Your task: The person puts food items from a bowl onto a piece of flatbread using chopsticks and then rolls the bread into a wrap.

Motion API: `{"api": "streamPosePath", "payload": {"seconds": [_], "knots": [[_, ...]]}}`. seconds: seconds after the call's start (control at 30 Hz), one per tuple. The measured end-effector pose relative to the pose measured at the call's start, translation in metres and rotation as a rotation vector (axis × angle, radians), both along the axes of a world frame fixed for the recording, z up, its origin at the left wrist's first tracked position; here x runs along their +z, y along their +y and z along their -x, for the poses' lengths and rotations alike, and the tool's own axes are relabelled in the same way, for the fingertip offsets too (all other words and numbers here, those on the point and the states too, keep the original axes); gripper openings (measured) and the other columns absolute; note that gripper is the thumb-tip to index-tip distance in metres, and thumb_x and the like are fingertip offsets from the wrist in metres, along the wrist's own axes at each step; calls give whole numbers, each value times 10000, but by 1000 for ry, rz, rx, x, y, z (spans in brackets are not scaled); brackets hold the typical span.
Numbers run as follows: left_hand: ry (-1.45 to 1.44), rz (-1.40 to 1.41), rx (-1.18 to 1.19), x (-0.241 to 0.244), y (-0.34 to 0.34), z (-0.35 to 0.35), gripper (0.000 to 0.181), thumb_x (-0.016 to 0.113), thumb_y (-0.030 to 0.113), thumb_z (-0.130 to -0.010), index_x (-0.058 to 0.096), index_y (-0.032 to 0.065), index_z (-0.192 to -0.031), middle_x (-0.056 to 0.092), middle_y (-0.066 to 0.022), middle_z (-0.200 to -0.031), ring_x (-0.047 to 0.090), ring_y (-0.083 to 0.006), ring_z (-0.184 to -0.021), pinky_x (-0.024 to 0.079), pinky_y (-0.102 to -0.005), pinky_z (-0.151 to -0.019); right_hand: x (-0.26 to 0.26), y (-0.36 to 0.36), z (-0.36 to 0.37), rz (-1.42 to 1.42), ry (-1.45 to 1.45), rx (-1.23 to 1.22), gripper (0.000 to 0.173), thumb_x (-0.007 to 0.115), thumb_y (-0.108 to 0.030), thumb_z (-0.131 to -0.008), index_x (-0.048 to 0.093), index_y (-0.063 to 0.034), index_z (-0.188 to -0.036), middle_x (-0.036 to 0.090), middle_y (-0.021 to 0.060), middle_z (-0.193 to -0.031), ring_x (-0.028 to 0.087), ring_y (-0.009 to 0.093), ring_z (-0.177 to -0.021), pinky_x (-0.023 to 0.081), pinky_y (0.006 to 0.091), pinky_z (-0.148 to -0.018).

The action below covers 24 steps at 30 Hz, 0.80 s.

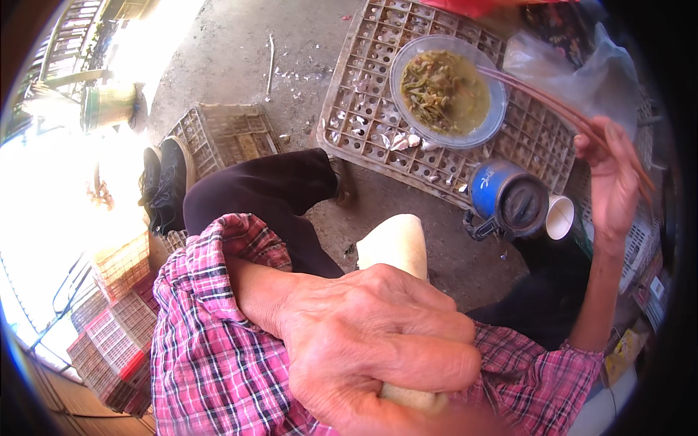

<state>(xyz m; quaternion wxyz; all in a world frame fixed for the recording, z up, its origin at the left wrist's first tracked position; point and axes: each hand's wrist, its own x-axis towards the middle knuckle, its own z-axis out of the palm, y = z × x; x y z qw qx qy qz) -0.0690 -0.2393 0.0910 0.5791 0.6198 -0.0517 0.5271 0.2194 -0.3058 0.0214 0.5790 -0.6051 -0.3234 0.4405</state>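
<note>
Close to the camera, my left hand (pixel 376 338) is closed around a pale piece of bread (pixel 401 245), which sticks out past both sides of the fist. At the right, my right hand (pixel 613 180) holds a pair of wooden chopsticks (pixel 556 103). Their far ends reach over the rim of a clear plastic bowl (pixel 496 122). Inside it are chopped green vegetables (pixel 428 98) in yellowish broth. The bowl rests on an upturned, grimy plastic crate (pixel 341 136). Beside the crate's near edge are a blue mug (pixel 485 188) with a dark lid and a white paper cup (pixel 560 218).
White peelings (pixel 401 143) lie scattered on the crate. A clear plastic bag (pixel 578 82) and red plastic (pixel 469 5) are at its far side. Dark shoes (pixel 172 191), another crate (pixel 234 128), stacked crates (pixel 117 332) and a bucket (pixel 112 103) stand left. A thin stick (pixel 271 62) lies on the ground.
</note>
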Motion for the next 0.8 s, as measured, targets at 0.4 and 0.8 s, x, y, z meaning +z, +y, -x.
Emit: {"api": "streamPosePath", "payload": {"seconds": [0.4,0.8], "knots": [[592,486,-316,-35,29,28,241,596,160,-890,562,-5,-1061,593,-25,-786,578,-123,-636,482,-276,-553,-9,11,21,11,-17,-52,303,488,-228,-951,589,26,-1081,669,139,-934,668,200,-811,505,288,-720],[520,1067,-291,-87,69,29,342,615,230,-870,513,33,-1130,424,30,-727,399,-62,-587,364,-231,-523,-33,39,45,110,-141,23,217,546,-129,-914,622,56,-999,663,144,-892,675,202,-768,529,272,-675]]}}
